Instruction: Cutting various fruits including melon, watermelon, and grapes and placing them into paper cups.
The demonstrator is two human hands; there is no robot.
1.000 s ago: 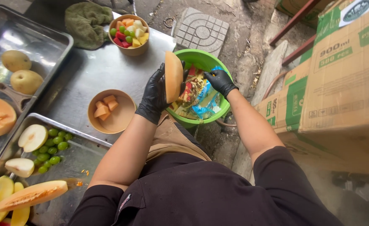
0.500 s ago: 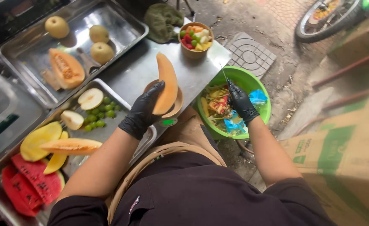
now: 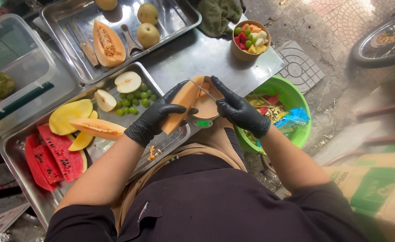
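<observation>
Left hand: it is clamping a peeled melon wedge in a full grip, tilting it over the paper bowl so cut pieces can be dropping straight in.
Right hand: its grip is closing on a thin knife, the blade lying across the wedge's upper end.
Bowl: it is sitting on a small scale at the desk's near edge, just under the wedge.
Near tray: it is carrying watermelon, mango, a melon slice, grapes and pear halves, all within the left hand's reach.
Bucket: green, standing beside the right arm on the ground, taking scraps.
Far desk: a filled fruit cup, a cloth and a second tray with pears are waiting.
Ground: rough paving, a wheel showing at top right.
</observation>
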